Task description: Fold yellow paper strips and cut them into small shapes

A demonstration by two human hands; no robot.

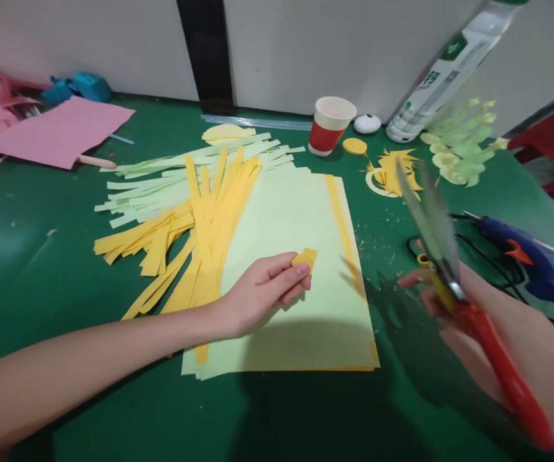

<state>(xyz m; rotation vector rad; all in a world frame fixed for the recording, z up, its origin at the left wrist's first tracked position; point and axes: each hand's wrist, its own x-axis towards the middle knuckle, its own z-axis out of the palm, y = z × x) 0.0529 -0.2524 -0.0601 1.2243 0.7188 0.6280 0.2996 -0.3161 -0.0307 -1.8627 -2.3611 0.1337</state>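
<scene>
My left hand is closed, pinching a small piece of yellow paper between thumb and fingers. It hovers over a stack of pale green paper sheets. In my right hand, at the right, are scissors with red and yellow handles; their blades point up and away and are smeared by motion. The hand also seems to hold a small yellow roll, partly hidden. Yellow paper strips lie across the left part of the stack, and light green strips fan out behind them.
A blue glue gun with a black cable lies at the right. Behind stand a red and white paper cup, yellow cut pieces, pale green paper flowers and a tilted white tube. Pink paper lies at the far left.
</scene>
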